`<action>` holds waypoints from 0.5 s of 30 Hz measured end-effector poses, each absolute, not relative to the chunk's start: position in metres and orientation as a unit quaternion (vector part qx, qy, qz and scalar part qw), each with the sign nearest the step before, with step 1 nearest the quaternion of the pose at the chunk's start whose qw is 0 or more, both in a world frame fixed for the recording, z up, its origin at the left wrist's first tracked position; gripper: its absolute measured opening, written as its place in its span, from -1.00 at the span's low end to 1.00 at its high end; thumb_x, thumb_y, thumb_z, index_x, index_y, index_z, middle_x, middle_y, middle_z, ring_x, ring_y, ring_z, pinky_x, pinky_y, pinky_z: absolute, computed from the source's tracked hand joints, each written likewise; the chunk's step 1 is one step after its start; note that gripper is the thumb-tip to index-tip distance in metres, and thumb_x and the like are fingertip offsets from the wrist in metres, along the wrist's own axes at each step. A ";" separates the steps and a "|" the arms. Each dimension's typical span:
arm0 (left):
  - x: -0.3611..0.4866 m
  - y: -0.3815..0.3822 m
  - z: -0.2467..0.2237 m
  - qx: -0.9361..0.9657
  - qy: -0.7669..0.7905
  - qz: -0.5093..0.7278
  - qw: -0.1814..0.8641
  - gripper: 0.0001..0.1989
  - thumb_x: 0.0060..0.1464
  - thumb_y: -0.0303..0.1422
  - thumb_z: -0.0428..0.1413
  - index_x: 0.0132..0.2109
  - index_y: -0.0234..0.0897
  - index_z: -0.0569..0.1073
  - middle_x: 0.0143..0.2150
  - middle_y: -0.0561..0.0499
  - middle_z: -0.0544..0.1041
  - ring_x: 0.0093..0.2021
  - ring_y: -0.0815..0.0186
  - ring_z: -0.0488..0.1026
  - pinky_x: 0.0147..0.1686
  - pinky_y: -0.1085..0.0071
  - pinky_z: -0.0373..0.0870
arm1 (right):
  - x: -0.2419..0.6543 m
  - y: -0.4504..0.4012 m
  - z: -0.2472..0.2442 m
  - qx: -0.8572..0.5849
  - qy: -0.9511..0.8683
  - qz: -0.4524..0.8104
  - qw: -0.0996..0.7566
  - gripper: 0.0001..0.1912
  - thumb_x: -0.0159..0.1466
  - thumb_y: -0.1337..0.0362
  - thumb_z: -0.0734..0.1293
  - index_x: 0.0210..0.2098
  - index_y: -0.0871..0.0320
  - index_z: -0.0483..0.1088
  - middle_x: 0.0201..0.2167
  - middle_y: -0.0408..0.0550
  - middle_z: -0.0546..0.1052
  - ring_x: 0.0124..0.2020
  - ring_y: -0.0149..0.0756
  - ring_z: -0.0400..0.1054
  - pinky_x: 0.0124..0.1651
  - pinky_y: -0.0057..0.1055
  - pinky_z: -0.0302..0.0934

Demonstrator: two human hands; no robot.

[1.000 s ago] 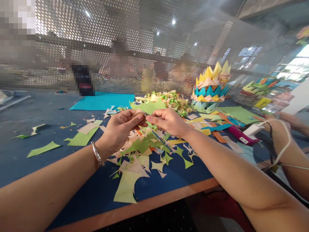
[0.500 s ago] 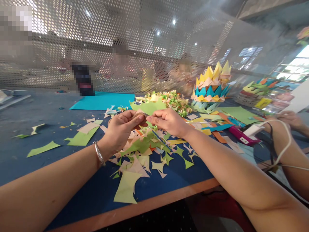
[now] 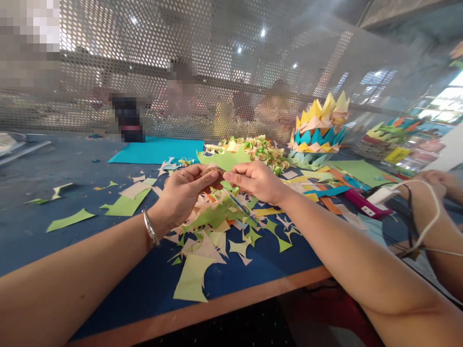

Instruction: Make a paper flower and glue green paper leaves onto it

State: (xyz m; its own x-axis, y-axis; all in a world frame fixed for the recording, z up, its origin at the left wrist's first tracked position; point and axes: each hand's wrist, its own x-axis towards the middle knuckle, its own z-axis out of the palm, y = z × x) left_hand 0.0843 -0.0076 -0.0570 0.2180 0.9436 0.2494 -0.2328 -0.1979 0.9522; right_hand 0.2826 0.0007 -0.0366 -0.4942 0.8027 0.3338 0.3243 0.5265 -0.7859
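My left hand, with a silver bangle at the wrist, is closed round a small brownish piece, mostly hidden by the fingers. My right hand is pinched against the piece's right side, thumb against forefinger; what lies between those fingertips is too small to make out. Just below the hands slants a thin blue-handled tool, its upper end near my fingers; I cannot tell whether it is held or lying down. Under both hands spreads a heap of green and pale pink paper scraps.
Behind stand a blue sheet, a pile of small folded paper pieces and a tiered pointed-paper crown. At right are a magenta power strip, a white cable and another person's arm. The table's front edge runs below.
The whole view has shifted slightly to the right. My hands keep nearly the same grip on the small brownish piece, with only slight finger movement.
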 end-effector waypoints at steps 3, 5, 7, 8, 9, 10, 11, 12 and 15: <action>0.084 -0.007 -0.057 0.547 0.319 0.543 0.552 -0.80 -0.05 -0.27 0.37 -0.38 -0.30 0.57 -0.40 0.01 0.58 -0.37 0.34 0.49 -0.26 0.38 0.40 | 0.283 0.000 -0.035 -0.354 -0.802 0.322 0.357 -0.52 0.31 -0.07 0.39 -0.54 0.13 0.28 -0.71 -0.36 0.07 -0.68 -0.53 -0.07 -0.59 -0.44 -0.22; 0.085 -0.006 -0.057 0.538 0.317 0.545 0.559 -0.80 -0.08 -0.28 0.38 -0.38 -0.30 0.57 -0.37 0.01 0.58 -0.35 0.33 0.49 -0.22 0.35 0.41 | 0.283 0.000 -0.034 -0.354 -0.804 0.317 0.357 -0.52 0.31 -0.07 0.39 -0.54 0.13 0.28 -0.71 -0.35 0.08 -0.68 -0.53 -0.06 -0.59 -0.43 -0.22; 0.084 -0.006 -0.058 0.533 0.316 0.545 0.565 -0.81 -0.10 -0.30 0.38 -0.38 -0.30 0.58 -0.37 0.01 0.58 -0.35 0.33 0.49 -0.21 0.34 0.41 | 0.283 0.000 -0.034 -0.354 -0.805 0.317 0.355 -0.52 0.31 -0.07 0.39 -0.54 0.13 0.28 -0.71 -0.35 0.07 -0.68 -0.53 -0.06 -0.58 -0.43 -0.23; 0.084 -0.006 -0.058 0.533 0.317 0.543 0.567 -0.81 -0.10 -0.30 0.38 -0.38 -0.30 0.58 -0.37 0.01 0.57 -0.35 0.33 0.48 -0.22 0.35 0.40 | 0.284 0.000 -0.034 -0.354 -0.805 0.318 0.353 -0.52 0.31 -0.07 0.38 -0.54 0.13 0.28 -0.71 -0.35 0.07 -0.68 -0.53 -0.06 -0.58 -0.43 -0.23; 0.084 -0.006 -0.058 0.533 0.317 0.540 0.568 -0.82 -0.10 -0.30 0.39 -0.39 -0.30 0.59 -0.38 0.01 0.57 -0.35 0.34 0.47 -0.23 0.36 0.39 | 0.284 0.000 -0.034 -0.354 -0.806 0.319 0.352 -0.52 0.31 -0.07 0.38 -0.54 0.13 0.28 -0.70 -0.35 0.07 -0.67 -0.52 -0.07 -0.58 -0.43 -0.23; 0.084 -0.006 -0.058 0.535 0.316 0.538 0.570 -0.82 -0.10 -0.30 0.39 -0.39 -0.30 0.60 -0.40 0.02 0.57 -0.36 0.34 0.47 -0.25 0.37 0.38 | 0.284 0.000 -0.035 -0.355 -0.806 0.318 0.350 -0.52 0.31 -0.07 0.38 -0.53 0.13 0.28 -0.70 -0.35 0.07 -0.67 -0.52 -0.06 -0.58 -0.43 -0.24; 0.084 -0.006 -0.058 0.536 0.314 0.536 0.572 -0.82 -0.10 -0.30 0.39 -0.39 -0.29 0.60 -0.41 0.02 0.56 -0.37 0.35 0.46 -0.26 0.38 0.38 | 0.284 0.000 -0.035 -0.356 -0.807 0.316 0.349 -0.52 0.31 -0.07 0.38 -0.53 0.13 0.28 -0.70 -0.35 0.07 -0.67 -0.52 -0.06 -0.58 -0.43 -0.24; 0.084 -0.006 -0.058 0.537 0.312 0.534 0.573 -0.82 -0.10 -0.30 0.39 -0.40 -0.29 0.60 -0.42 0.03 0.56 -0.37 0.36 0.46 -0.27 0.39 0.37 | 0.284 0.000 -0.035 -0.357 -0.808 0.314 0.349 -0.52 0.31 -0.07 0.38 -0.53 0.13 0.29 -0.69 -0.35 0.08 -0.67 -0.52 -0.06 -0.58 -0.43 -0.23; 0.084 -0.005 -0.058 0.537 0.310 0.536 0.573 -0.82 -0.10 -0.30 0.41 -0.44 -0.29 0.60 -0.45 0.04 0.55 -0.38 0.38 0.45 -0.29 0.42 0.36 | 0.284 0.000 -0.035 -0.359 -0.808 0.311 0.348 -0.52 0.31 -0.08 0.37 -0.53 0.14 0.30 -0.69 -0.34 0.08 -0.66 -0.52 -0.06 -0.57 -0.43 -0.23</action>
State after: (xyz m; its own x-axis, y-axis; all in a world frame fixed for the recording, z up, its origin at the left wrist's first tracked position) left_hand 0.0835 -0.0055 -0.0583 0.2339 0.9467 0.2214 -0.2811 -0.1522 0.9475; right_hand 0.2840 0.0000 -0.0347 -0.5004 0.7967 0.3388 0.3646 0.5489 -0.7522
